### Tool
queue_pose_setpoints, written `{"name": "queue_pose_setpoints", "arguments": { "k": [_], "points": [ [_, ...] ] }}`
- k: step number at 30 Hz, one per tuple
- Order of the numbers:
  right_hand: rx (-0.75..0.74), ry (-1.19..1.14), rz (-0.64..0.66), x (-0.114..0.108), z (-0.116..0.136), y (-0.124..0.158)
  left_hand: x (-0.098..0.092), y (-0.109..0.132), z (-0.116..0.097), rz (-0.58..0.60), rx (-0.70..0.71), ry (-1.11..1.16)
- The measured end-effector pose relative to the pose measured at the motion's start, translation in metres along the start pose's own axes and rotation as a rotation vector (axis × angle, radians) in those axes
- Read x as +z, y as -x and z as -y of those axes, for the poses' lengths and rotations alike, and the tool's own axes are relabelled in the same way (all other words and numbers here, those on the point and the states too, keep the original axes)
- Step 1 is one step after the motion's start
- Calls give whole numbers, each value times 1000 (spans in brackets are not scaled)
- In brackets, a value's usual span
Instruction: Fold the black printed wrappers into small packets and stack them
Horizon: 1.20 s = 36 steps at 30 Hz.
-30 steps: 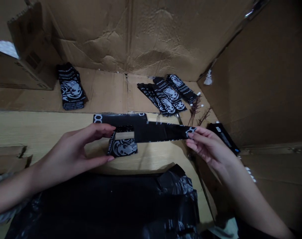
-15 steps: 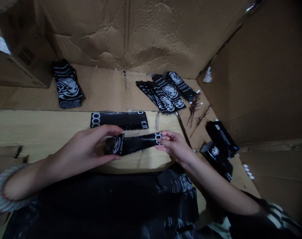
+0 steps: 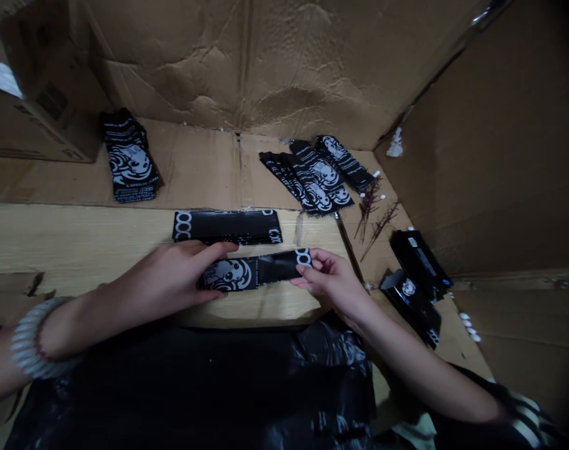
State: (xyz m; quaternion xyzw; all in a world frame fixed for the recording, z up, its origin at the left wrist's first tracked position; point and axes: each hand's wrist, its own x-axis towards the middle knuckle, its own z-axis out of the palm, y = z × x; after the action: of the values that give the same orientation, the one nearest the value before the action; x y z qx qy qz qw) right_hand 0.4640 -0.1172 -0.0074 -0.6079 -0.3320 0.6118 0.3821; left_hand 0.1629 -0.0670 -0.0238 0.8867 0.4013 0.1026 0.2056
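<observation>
Hands, left (image 3: 165, 275) and right (image 3: 331, 281), hold black printed strip (image 3: 249, 273) flat.

Pale wood board (image 3: 78, 240) beneath stacked black printed packets (image 3: 227, 226)

On my feed the left hand (image 3: 172, 275) and right hand (image 3: 332, 284) show bare, and so do both forearms up to where the clothing starts. Around the left wrist I can pick out a bracelet (image 3: 37, 340), a chunky coil of several pearly white strands, with a thin dark-red line along its edge. The right arm meets a black sleeve (image 3: 481, 394) with white stripes (image 3: 528, 409) running across it near the corner of my view. The picture goes dark there, so I can't make out the fabric. Beside that sleeve shows a patch of pale cloth (image 3: 409, 432), though I can't tell whether it's part of the outfit.
</observation>
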Motion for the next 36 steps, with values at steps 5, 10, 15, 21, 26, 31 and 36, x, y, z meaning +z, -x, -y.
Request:
{"name": "queue_pose_setpoints", "arguments": {
  "k": [5, 10, 15, 21, 26, 31, 36],
  "points": [
    [-82, 75, 35, 6, 12, 6, -1, -1, -3, 10, -5, -107],
    [-152, 137, 109, 15, 25, 10, -3, -11, -21, 41, -7, -183],
    [-154, 275, 214, 25, 34, 13, -2, -22, -31, 61, 0, -221],
    [-330, 525, 419, 23, 28, -2, 1, -20, -17, 56, 99, -143],
    [-745, 986, 436, 11, 15, -20, -17, -3, -1, 6, 115, -60],
    [-975, 1247, 433, 12, 3, -32, -29, 20, 15, 38, -12, 32],
    [-1094, 1332, 467, 20, -3, -42, -18, 22, 16, 41, -27, -6]
  ]
}}
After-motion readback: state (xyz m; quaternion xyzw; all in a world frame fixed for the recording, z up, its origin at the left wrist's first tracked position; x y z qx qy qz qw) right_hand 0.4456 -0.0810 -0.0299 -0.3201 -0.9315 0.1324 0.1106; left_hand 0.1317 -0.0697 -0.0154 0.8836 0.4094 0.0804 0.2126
